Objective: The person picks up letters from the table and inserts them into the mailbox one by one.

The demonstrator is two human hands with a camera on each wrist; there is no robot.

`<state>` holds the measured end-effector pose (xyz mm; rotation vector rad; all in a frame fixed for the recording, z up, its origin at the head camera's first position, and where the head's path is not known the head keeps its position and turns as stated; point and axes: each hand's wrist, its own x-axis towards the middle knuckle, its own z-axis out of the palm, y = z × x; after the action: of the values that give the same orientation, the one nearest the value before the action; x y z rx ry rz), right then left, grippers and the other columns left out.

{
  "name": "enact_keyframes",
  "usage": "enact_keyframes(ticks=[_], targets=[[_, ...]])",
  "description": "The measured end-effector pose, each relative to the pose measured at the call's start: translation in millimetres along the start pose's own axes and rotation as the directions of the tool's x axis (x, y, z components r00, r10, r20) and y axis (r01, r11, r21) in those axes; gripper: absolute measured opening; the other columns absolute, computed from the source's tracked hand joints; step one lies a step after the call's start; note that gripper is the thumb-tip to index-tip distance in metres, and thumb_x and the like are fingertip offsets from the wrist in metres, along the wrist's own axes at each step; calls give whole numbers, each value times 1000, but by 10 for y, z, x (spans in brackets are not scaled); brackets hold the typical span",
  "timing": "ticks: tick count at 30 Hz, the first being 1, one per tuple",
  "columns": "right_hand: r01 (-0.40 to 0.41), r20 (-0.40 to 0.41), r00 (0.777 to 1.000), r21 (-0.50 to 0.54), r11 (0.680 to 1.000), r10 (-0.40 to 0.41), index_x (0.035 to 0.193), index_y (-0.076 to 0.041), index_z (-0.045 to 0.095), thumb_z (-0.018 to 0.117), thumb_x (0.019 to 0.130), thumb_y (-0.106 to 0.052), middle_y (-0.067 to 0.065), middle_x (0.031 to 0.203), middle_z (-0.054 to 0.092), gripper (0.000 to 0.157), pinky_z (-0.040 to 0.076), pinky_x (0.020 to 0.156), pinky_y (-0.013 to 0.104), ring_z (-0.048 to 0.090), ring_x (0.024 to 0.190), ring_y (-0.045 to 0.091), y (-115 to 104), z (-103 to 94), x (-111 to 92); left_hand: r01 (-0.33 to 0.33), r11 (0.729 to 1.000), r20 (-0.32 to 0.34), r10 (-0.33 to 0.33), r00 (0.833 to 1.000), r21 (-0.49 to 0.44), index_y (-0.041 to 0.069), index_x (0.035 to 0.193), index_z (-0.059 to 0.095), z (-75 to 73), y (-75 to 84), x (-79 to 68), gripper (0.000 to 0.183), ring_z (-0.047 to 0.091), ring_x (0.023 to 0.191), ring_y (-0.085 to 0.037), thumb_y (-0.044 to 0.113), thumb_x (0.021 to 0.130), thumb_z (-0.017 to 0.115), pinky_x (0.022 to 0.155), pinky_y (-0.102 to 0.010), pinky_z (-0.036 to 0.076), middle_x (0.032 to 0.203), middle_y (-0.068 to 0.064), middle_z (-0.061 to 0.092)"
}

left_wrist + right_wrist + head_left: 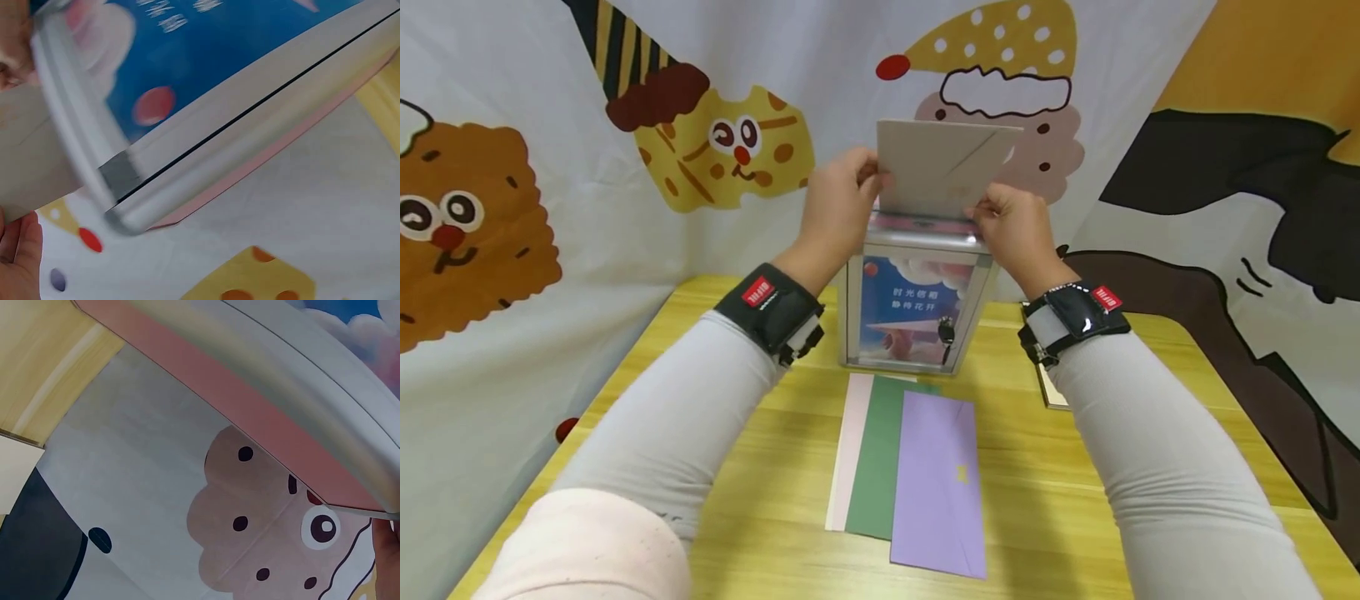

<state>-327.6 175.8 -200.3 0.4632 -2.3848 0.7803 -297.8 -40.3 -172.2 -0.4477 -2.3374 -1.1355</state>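
Note:
A beige envelope (942, 167) stands upright over the top of a silver-framed letter box (852, 312), its lower edge right at the lid. With thumb and fingers my left hand (837, 208) pinches the envelope's left edge. My right hand (1018, 233) pinches its lower right corner, close to the lid. In the left wrist view, the envelope (34, 156) sticks out past the box's end, with the left hand (20, 262) at its edge. The right wrist view catches only part of the right hand (386, 556) beside the box's pink side (250, 419). A small lock with a key (947, 330) sits on the box front.
In front of the box, a purple envelope (936, 483) overlaps a green one (874, 467) and a pale pink one (847, 467) on the wooden table (760, 500). Partly behind my right forearm lies a flat cream item (1057, 393). A cartoon-printed cloth (820, 50) hangs behind.

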Motion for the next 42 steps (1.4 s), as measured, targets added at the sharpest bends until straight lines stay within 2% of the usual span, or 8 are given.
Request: enact_keyframes(ticks=[4, 11, 15, 19, 27, 30, 37, 42], targets=[[-5, 19, 1000, -10, 1000, 5, 72, 3, 61, 67, 90, -5, 16, 82, 70, 21, 32, 54, 17, 60, 72, 21, 8, -8, 14, -46, 998, -58, 44, 997, -31, 0, 106, 65, -94, 94, 10, 18, 65, 96, -18, 13, 96, 59, 85, -25, 50, 106, -11, 70], [-78, 83, 994, 20, 997, 76, 81, 2, 68, 66, 91, -7, 16, 89, 72, 13, 36, 57, 15, 59, 74, 16, 6, -15, 12, -73, 997, -67, 71, 995, -17, 1, 103, 68, -124, 136, 19, 18, 62, 87, -14, 15, 95, 61, 78, -19, 47, 100, -9, 71], [-157, 146, 978, 61, 986, 147, 99, 0, 71, 66, 92, -10, 14, 102, 72, 14, 44, 69, 16, 65, 88, 18, -31, -74, -6, -80, 997, -77, 79, 994, -9, -1, 97, 67, -89, 96, 22, 17, 58, 82, -17, 14, 94, 62, 73, -21, 44, 94, -12, 69], [-194, 135, 975, 131, 972, 177, 109, 0, 69, 63, 93, -8, 15, 110, 70, 19, 51, 83, 20, 67, 103, 24, -97, -168, -27, -57, 998, -49, 58, 997, 29, -2, 96, 67, -21, 25, 30, 17, 57, 82, -19, 15, 94, 62, 73, -23, 44, 94, -12, 69], [-176, 42, 984, 186, 967, 171, 119, -4, 67, 66, 91, -9, 16, 113, 68, 29, 50, 83, 15, 67, 104, 16, -221, -377, -30, -2, 999, -3, 2, 1000, 42, -2, 91, 64, 134, -88, 90, 16, 55, 79, -17, 13, 95, 61, 70, -24, 44, 93, -12, 69], [-169, 28, 986, 186, 968, 167, 120, -5, 67, 69, 89, -11, 16, 111, 69, 31, 50, 83, 15, 67, 101, 12, -265, -403, -13, 34, 999, 20, -35, 999, 36, -1, 91, 65, 163, -132, 115, 14, 57, 81, -17, 11, 95, 61, 71, -23, 46, 96, -12, 69], [-146, 32, 989, 164, 976, 143, 115, -3, 69, 68, 89, -8, 15, 110, 69, 26, 49, 79, 11, 64, 89, -3, -297, -378, 22, 46, 999, 30, -47, 998, 15, -3, 85, 62, 240, -244, 130, 15, 59, 84, -20, 10, 93, 63, 73, -25, 48, 94, -13, 69], [-85, 20, 996, 69, 994, 84, 110, -4, 72, 65, 92, -10, 14, 106, 71, 20, 45, 75, 8, 67, 95, 15, -287, -338, 43, 61, 998, 31, -61, 998, 0, -1, 85, 62, 280, -289, 127, 13, 58, 84, -19, 8, 93, 63, 72, -25, 45, 94, -12, 69]])
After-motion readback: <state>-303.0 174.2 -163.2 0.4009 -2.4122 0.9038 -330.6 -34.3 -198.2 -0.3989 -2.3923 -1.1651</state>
